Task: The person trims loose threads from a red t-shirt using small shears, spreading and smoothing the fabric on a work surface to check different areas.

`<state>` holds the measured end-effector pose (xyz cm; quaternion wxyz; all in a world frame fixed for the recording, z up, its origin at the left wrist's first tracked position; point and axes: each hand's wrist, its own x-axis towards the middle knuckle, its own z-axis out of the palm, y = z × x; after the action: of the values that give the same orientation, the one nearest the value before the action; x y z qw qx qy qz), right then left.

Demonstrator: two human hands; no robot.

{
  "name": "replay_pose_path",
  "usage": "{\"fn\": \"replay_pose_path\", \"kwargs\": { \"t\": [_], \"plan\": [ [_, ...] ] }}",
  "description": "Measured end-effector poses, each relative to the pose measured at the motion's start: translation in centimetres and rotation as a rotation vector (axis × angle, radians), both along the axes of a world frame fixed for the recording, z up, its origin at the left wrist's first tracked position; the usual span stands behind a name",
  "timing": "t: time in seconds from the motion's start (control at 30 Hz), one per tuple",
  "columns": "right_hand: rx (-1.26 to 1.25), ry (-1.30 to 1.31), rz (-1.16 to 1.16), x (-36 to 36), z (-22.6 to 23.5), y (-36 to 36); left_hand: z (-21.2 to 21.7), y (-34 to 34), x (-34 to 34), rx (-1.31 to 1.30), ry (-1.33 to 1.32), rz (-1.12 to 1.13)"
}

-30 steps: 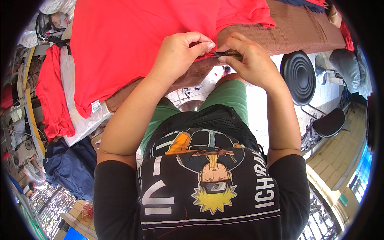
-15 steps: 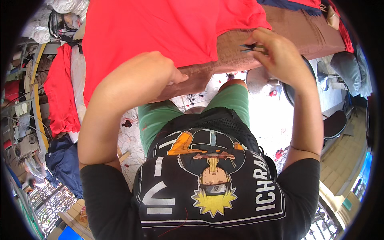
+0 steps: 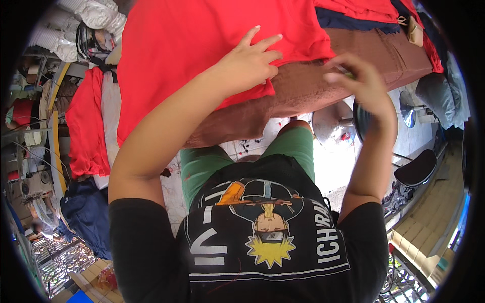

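Observation:
A red garment (image 3: pixel 177 55) lies spread over a table covered with brown cloth (image 3: pixel 303 93), its lower edge hanging over the near side. My left hand (image 3: pixel 252 63) is over the garment near that edge, fingers spread and nothing in them. To the right, just past the garment's corner, my right hand (image 3: pixel 361 83) is smeared by motion. Tucked in its curled fingers are small thread snips (image 3: pixel 347 70), mostly hidden; their blades do not show clearly.
More red and navy fabric (image 3: pixel 353 21) lies at the far right of the table, near a small beige item (image 3: pixel 415 33). Red clothing (image 3: pixel 88 126) hangs at left by a sewing machine (image 3: pixel 38 184). A black-seated stool (image 3: pixel 417 166) stands at right.
My left hand has moved up and right onto the garment, and its fingers have spread. My right hand has shifted slightly right and down, with the snips turned back into the palm.

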<state>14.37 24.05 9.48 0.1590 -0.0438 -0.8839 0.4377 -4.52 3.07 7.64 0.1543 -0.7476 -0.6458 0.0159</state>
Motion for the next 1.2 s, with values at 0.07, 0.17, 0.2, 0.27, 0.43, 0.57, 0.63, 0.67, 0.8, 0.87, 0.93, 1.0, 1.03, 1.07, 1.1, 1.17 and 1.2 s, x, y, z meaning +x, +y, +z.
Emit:
{"fn": "replay_pose_path", "kwargs": {
  "t": [0.07,0.17,0.2,0.27,0.43,0.57,0.63,0.67,0.8,0.87,0.93,1.0,1.03,1.07,1.1,1.17,1.2],
  "plan": [
    [-0.099,-0.376,-0.175,-2.4,-2.0,-3.3,1.3,-0.5,-1.4,-0.072,-0.186,-0.072],
    [-0.700,-0.456,-0.161,-4.8,-4.2,-7.3,3.6,-1.9,-0.5,-0.112,-0.417,0.078],
    [-0.830,-0.472,-0.118,-5.5,-4.7,-7.8,4.0,-2.2,-0.4,-0.015,-0.405,0.027],
    [-0.965,-0.260,-0.026,-6.3,-4.8,-9.2,4.4,-3.0,-0.1,0.171,-0.385,-0.071],
    [-1.333,-0.081,-0.002,-5.4,-3.8,-9.7,2.2,-7.1,3.0,0.562,-0.361,0.074],
    [-1.407,-0.086,-0.019,-4.7,-3.4,-10.4,-2.5,-8.4,4.5,0.696,-0.474,0.164],
    [-1.385,-0.071,-0.013,-4.7,-3.5,-10.4,-2.8,-8.0,4.7,0.708,-0.552,0.187],
    [-1.369,-0.065,-0.029,-4.6,-3.2,-10.3,-2.9,-7.8,4.9,0.715,-0.590,0.199],
    [-1.206,-0.045,-0.045,-4.7,-3.7,-10.5,-1.2,-6.8,5.8,0.780,-1.064,0.321],
    [-1.167,-0.042,-0.062,-4.8,-3.4,-10.8,-0.4,-6.2,5.4,0.722,-1.025,0.335],
    [-1.118,-0.042,-0.070,-4.8,-3.3,-10.9,-0.5,-5.8,5.0,0.652,-0.913,0.337],
    [-1.061,-0.044,-0.068,-4.7,-3.5,-10.8,-0.6,-5.7,5.0,0.606,-0.929,0.360],
    [-1.062,-0.050,-0.083,-4.7,-3.5,-10.7,-0.6,-5.7,5.0,0.595,-1.001,0.384],
    [-1.063,-0.057,-0.099,-4.6,-3.5,-10.7,-0.7,-5.7,5.1,0.584,-1.072,0.407],
    [-1.062,-0.062,-0.119,-4.5,-3.5,-10.6,-0.6,-5.7,5.1,0.557,-1.207,0.462],
    [-1.043,-0.056,-0.150,-4.3,-4.1,-10.3,-0.4,-5.7,5.1,0.494,-1.475,0.572],
    [-1.034,-0.053,-0.160,-4.3,-4.3,-10.0,-0.4,-5.8,5.2,0.495,-1.505,0.569]
  ]
}}
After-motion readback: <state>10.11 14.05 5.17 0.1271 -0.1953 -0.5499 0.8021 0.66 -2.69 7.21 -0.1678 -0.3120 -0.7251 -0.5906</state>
